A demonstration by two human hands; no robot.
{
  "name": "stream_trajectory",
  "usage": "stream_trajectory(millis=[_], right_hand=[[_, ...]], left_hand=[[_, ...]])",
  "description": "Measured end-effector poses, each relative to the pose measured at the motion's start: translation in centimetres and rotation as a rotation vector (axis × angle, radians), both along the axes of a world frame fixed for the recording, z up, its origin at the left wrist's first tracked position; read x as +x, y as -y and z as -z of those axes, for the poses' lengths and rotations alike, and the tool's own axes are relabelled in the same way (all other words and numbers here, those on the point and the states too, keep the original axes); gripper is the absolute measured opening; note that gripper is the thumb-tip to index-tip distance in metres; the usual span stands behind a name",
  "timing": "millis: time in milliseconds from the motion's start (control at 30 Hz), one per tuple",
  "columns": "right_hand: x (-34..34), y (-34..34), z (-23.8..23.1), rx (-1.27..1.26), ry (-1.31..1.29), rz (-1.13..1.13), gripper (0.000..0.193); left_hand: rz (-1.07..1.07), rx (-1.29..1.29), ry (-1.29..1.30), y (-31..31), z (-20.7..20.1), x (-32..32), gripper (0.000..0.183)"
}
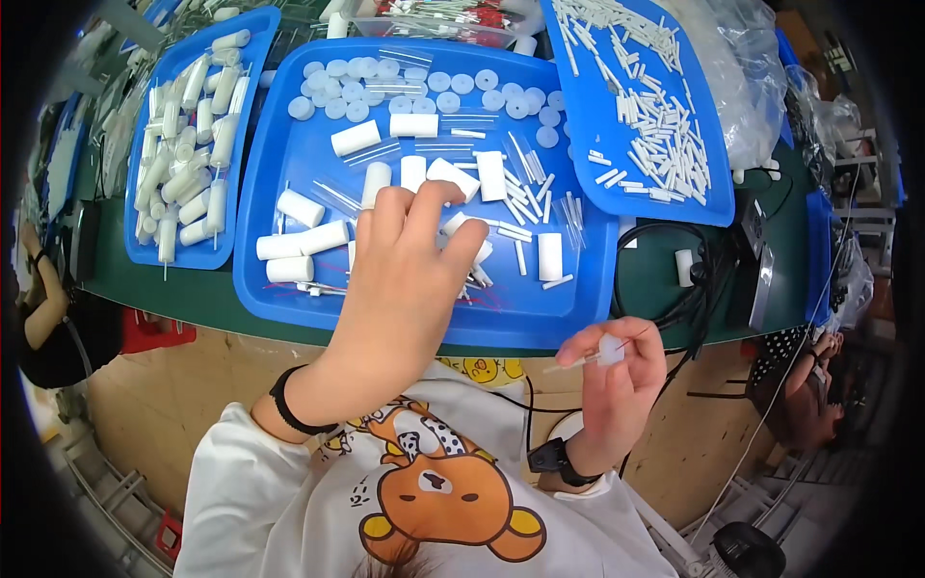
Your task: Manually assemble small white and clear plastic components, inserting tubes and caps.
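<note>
My left hand point(405, 255) reaches into a large blue tray point(252, 207), fingers bent and apart over white cylinders. One white cylinder point(451, 223) shows between thumb and index finger, without a visible firm grip. Just beyond the fingertips lies another white cylinder point(453, 179). Near the tray's front right corner, in front of the table edge, my right hand point(621, 385) is closed on a translucent white disc point(611, 349). A thin pale rod point(570, 365) sticks out from the disc to the left, and a fine dark wire shows on its other side.
Translucent discs point(448, 101), clear tubes and short white sticks point(520, 207) share the large tray. A left tray point(135, 207) holds white cylinders with rods; a right tray point(597, 116) holds small white tubes. Black cables point(708, 279) lie on the green table. Other people sit at both sides.
</note>
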State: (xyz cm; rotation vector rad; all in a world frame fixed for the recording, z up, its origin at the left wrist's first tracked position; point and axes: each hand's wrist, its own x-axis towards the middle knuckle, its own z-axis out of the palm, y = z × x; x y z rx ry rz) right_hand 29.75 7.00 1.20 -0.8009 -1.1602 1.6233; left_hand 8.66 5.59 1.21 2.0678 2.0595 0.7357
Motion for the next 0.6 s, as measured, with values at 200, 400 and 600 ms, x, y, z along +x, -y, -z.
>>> stream_trajectory(millis=[200,400,600], right_hand=[[-0.9,0.1,-0.3,0.005,0.043,0.054,0.025],[-2.3,0.0,-0.2,0.107,0.004,-0.059,0.025],[-4.7,0.2,-1.0,0.215,0.021,-0.085,0.037]], left_hand=[[0.065,0.017,0.613,1.1,-1.8,-0.7,0.028],[0.042,-0.142,1.403,4.0,-2.0,-0.5,0.026],[0.151,-0.185,1.607,4.9,-1.7,-1.0,0.03]])
